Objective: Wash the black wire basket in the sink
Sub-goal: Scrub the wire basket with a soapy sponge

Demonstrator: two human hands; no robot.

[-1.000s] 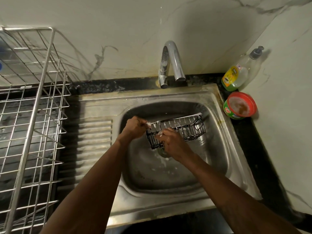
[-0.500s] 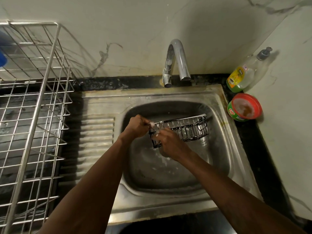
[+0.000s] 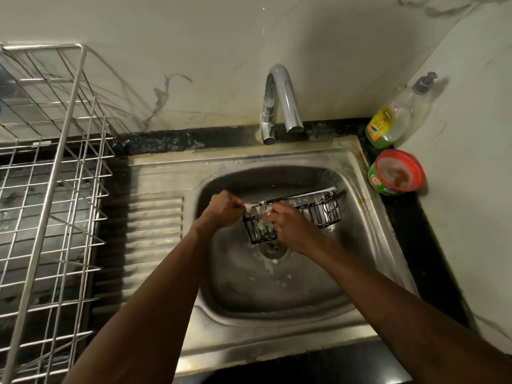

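Black wire basket held over sink drain, soapy. Left hand pinches rim corner; right hand curls round green scrubber against wires. Risk: slick suds (thin pinch only) let basket slip, clatter into basin.

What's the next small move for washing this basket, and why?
Probably slide the right hand with its green scrub pad rightward along the basket. The pad sits at the left end, close to the left hand, whose grip holds the foamy top rail over the sink. The wires at the right end seem to show little foam, though that is hard to tell.
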